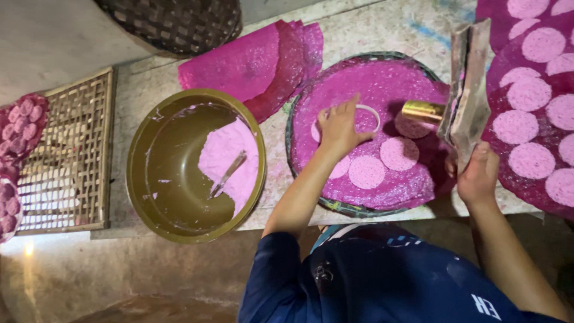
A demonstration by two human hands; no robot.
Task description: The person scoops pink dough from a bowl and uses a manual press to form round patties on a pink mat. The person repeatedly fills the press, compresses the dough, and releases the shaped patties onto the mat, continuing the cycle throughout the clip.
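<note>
A pale, speckled stone bench (pixel 382 30), stained pink in places, carries everything. Under the left hand (pixel 338 127) rests a round woven tray (pixel 299 96) covered in magenta. Left of that hand stands an olive-green metal basin (pixel 149 179); beyond it lies a stack of magenta sheets (pixel 245 63). A magenta mat with pale pink discs (pixel 508 60) lies beside the right hand (pixel 478 176).
</note>
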